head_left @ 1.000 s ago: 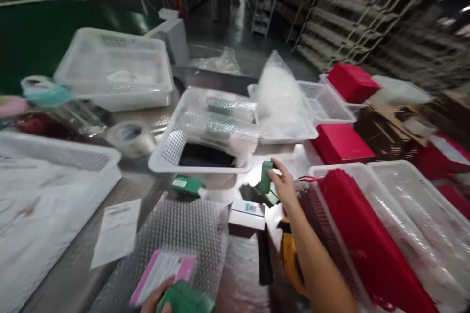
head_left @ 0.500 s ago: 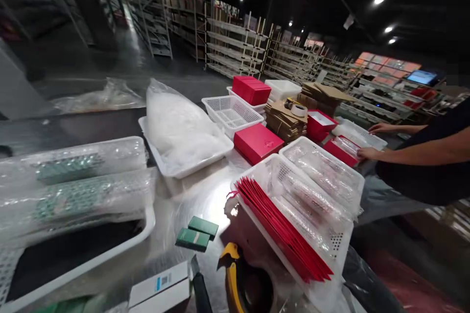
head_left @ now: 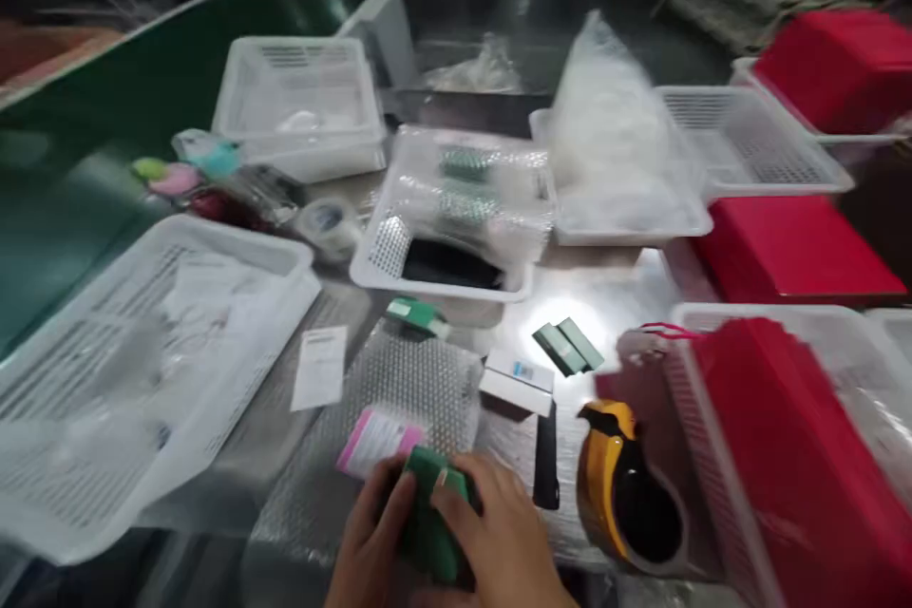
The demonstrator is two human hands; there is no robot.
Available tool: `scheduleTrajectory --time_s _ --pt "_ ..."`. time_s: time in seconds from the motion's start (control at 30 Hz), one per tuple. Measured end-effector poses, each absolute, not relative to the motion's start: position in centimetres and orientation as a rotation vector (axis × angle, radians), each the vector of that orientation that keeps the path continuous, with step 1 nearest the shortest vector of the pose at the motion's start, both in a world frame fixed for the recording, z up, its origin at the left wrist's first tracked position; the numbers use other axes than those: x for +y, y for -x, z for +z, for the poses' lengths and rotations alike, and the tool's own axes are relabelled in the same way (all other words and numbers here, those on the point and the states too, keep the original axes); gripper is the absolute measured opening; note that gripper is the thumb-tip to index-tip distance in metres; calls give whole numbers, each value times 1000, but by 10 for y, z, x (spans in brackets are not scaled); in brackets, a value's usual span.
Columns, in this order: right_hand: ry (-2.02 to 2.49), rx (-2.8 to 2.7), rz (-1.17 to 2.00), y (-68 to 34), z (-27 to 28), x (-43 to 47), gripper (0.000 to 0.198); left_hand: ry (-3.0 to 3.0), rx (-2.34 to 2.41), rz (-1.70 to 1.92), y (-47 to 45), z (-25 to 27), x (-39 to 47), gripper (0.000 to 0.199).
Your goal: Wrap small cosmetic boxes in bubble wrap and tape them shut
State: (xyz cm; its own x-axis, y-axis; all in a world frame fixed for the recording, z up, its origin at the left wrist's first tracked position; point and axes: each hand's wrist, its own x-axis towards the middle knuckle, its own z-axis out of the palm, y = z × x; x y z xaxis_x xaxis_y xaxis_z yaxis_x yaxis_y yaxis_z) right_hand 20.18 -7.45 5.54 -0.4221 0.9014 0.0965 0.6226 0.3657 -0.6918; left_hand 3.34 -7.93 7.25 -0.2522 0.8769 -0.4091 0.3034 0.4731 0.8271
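Note:
A small green box is between my hands at the near edge of the table. My left hand grips its left side, and my right hand closes over its right side and top. Just beyond them a pink-edged packet with a white label lies on a sheet of bubble wrap. Another green box rests at the far edge of that sheet. To the right are a white carton, a dark knife-like tool and two small green boxes.
A yellow tape dispenser stands right of my hands, beside a white basket with red folders. At left is a large white basket. Farther back are a tray of bubble-wrapped items and a bulging plastic bag.
The view has swung left and down. My hands and the green box they hold now show; the co-worker at the right is out of view.

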Motion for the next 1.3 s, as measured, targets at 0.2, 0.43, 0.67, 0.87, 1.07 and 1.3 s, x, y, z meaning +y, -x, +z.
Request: scheduleTrajectory --time_s 0.2,0.43,0.67,0.87,1.07,1.3 --pt "1171 -2226 726 -169 67 -84 58 -410 1739 940 -17 81 -90 50" --pt "1160 -2206 810 -137 41 -71 39 -312 1689 968 31 50 -114 61" --pt "1327 -2155 496 -105 17 -38 33 -1382 2324 437 56 -4 -123 44" --pt "1389 -2300 430 -88 -20 -29 33 -1478 2383 188 51 -10 -120 55" --pt "1353 -2337 426 -92 -23 -26 39 -1477 2368 172 53 -8 -119 56" --pt "1304 -2212 514 -97 -16 -33 65 -1446 2319 230 58 -4 -120 52"
